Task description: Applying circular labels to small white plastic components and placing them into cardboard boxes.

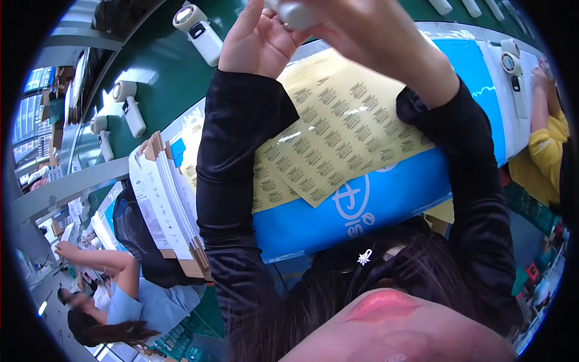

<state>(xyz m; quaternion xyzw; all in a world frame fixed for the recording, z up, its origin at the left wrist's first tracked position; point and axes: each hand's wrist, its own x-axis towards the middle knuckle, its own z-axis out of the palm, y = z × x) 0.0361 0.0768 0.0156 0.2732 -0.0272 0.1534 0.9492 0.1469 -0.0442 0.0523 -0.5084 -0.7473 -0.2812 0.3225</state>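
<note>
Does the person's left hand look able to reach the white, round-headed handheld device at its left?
Probably yes: the left hand appears near the device, with nothing visible between them, though depth is unclear.

Pale-yellow rectangular paper label sheets [335, 145]: repeating rows of small dark print blocks. Bright-blue plastic-wrapped package [283, 235]: white markings. Rounded smooth held object [297, 15]: off-white. Long satiny sleeves [226, 157]: solid black. Flat tabletop [160, 45]: deep green.

Smooth plas. is seen on held unit [299, 15], glossy ppr. on labels [329, 145], shiny plas. film on pkg. [289, 232], satiny cloth on sleeves [230, 163].
</note>
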